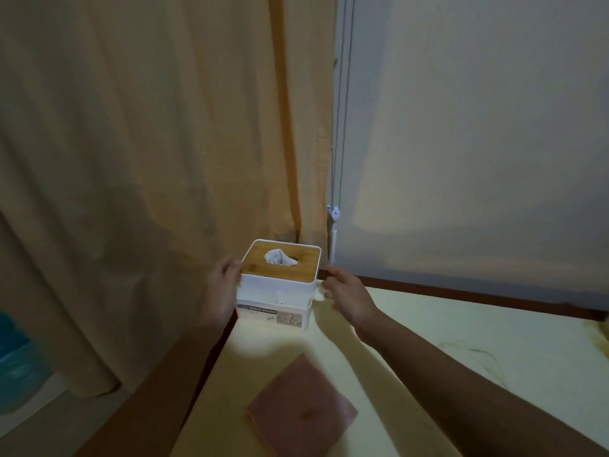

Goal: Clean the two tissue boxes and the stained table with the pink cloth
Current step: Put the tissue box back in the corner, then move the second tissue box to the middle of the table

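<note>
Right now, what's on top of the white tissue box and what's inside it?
A wooden lid covers the tissue box, with one crumpled tissue poking through its oval opening. The lid and walls hide whatever else is inside.
</note>
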